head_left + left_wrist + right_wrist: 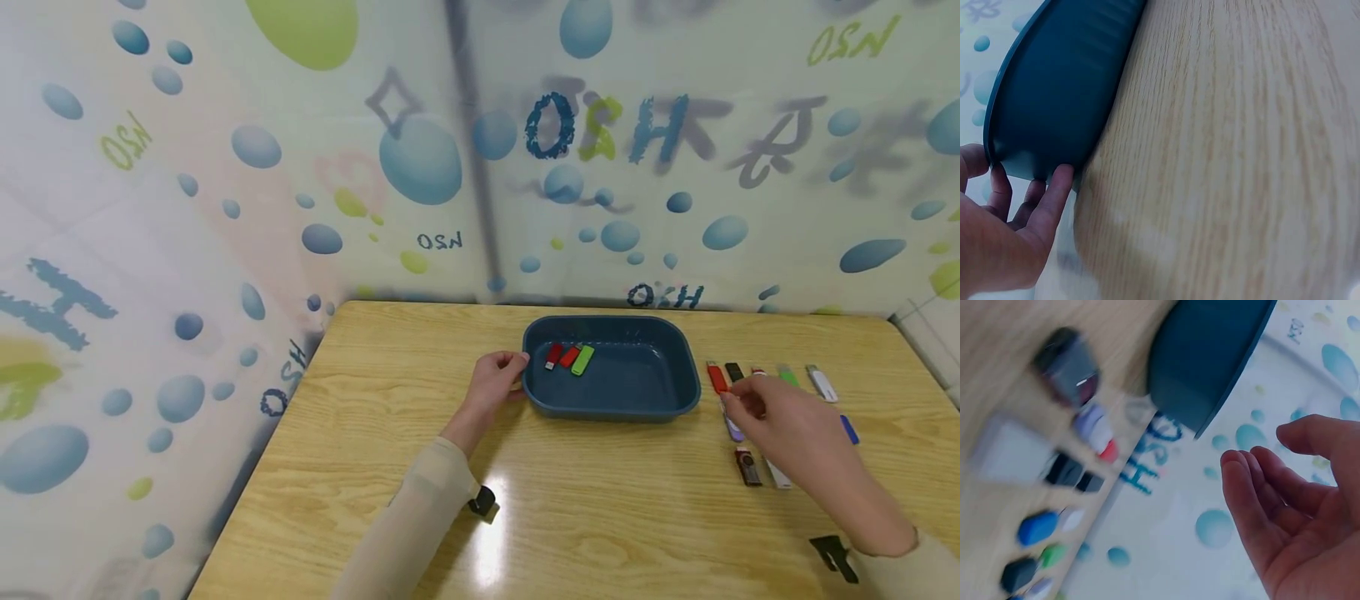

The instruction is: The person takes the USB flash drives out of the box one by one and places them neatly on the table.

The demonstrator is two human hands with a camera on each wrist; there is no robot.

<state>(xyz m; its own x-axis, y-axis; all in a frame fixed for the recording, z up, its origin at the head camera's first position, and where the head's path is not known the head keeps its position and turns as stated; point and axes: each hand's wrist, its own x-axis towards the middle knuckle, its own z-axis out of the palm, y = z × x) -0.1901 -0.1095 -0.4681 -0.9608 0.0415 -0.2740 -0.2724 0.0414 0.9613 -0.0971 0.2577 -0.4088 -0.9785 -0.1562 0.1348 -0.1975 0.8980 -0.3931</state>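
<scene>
A dark blue plastic tub [637, 412] stands on the wooden table, with two red USB flash drives [553, 356] and a green flash drive [582, 361] lying in its left part. My left hand [491, 383] holds the tub's left end, thumb at the rim and fingertips against the outer wall [1054, 94]. To the right of the tub, my right hand [795, 425] hovers over several flash drives. Its thumb and fingers are bent with a gap between them and nothing inside. Beneath it, a purple flash drive [734, 431] is partly covered.
Around the right hand lie a red flash drive [716, 377], a black one [733, 372], a white one [822, 384], a blue one [849, 429] and a dark red swivel one [747, 467]. A patterned curtain [420, 267] hangs behind the table [360, 467].
</scene>
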